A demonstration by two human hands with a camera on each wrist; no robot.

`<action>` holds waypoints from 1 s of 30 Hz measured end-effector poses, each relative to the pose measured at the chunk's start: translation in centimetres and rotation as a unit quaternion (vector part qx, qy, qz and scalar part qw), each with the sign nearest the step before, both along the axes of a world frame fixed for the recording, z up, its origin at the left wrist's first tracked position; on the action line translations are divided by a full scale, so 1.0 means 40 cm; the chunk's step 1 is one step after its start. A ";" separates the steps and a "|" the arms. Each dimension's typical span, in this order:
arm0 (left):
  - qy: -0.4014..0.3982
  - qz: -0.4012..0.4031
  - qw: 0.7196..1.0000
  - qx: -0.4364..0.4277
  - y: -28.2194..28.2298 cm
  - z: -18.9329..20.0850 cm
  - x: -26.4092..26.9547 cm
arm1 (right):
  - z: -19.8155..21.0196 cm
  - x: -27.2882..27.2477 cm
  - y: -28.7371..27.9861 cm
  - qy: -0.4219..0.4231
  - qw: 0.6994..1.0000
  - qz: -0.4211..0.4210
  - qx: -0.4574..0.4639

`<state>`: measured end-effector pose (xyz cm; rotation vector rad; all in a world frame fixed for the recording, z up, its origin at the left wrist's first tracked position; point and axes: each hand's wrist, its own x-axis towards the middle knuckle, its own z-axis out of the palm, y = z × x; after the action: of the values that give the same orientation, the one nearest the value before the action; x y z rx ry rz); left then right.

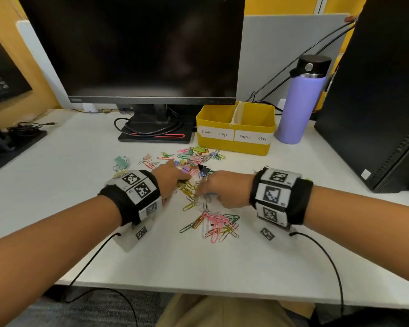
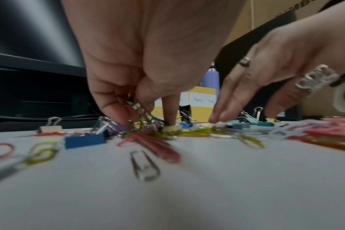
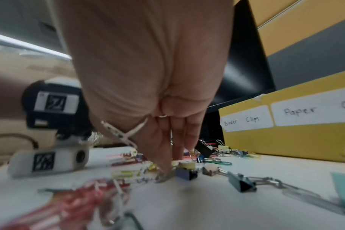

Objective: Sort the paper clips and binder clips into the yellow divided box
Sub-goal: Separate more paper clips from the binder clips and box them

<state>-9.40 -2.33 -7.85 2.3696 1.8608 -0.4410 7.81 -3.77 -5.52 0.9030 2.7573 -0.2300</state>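
The yellow divided box (image 1: 236, 142) stands at the back right of the desk, its left half labelled Binder Clips and its right half Paper Clips. Coloured paper clips and binder clips (image 1: 194, 159) lie scattered in front of it, and a pile of paper clips (image 1: 215, 224) lies nearer me. My left hand (image 1: 177, 182) is down in the scatter. Its curled fingers hold a few clips (image 2: 138, 109), and one fingertip presses a cream binder clip (image 2: 172, 129). My right hand (image 1: 203, 192) is beside it, its straight fingers (image 3: 165, 169) touching the desk among the clips.
A dark monitor (image 1: 137, 48) on its stand sits behind the clips. A purple bottle (image 1: 298, 100) stands right of the box, and a black computer tower (image 1: 383, 90) stands at the far right. Cables trail from both wrist cameras over the desk's front edge.
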 end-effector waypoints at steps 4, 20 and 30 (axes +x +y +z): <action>-0.007 0.037 0.999 0.009 0.025 0.012 -0.043 | -0.019 -0.046 -0.002 -0.042 0.999 0.027 -0.001; -0.108 -0.015 0.992 0.064 -0.033 0.010 -0.159 | -0.015 -0.087 0.021 -0.006 1.000 0.010 0.018; -0.103 0.096 0.986 0.093 -0.067 0.026 -0.272 | -0.005 -0.180 0.084 -0.020 0.996 0.037 0.078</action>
<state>-20.28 -5.00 -6.82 2.2114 2.0825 -0.0027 0.60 -0.42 -5.73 0.8309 2.7948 0.0161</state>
